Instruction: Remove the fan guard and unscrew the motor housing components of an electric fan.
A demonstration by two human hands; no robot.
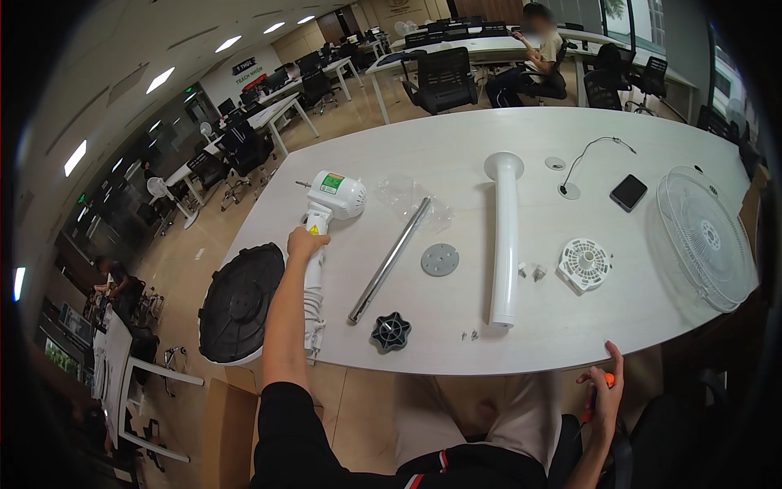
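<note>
Left hand (307, 243) is closed around the neck of the white fan motor unit (332, 202), centre-left of frame on the table (456, 147). Rigid, top-heavy; hold at the neck. Right hand (604, 389), lower right, grips an orange-handled tool (597, 395)

A green and white rectangular label (331, 182) is seen on the fan motor housing (340, 196), just beyond the left hand (306, 243), and a small yellow label (314, 218) is found on the neck directly above that hand's fingers. A crumpled clear plastic bag (415, 200) lies farther out, between the two hands. A dark phone screen (628, 192) is laid flat well beyond the right hand (604, 393), and a white wall sign with red and dark marks (248, 77) hangs far off to the left.
</note>
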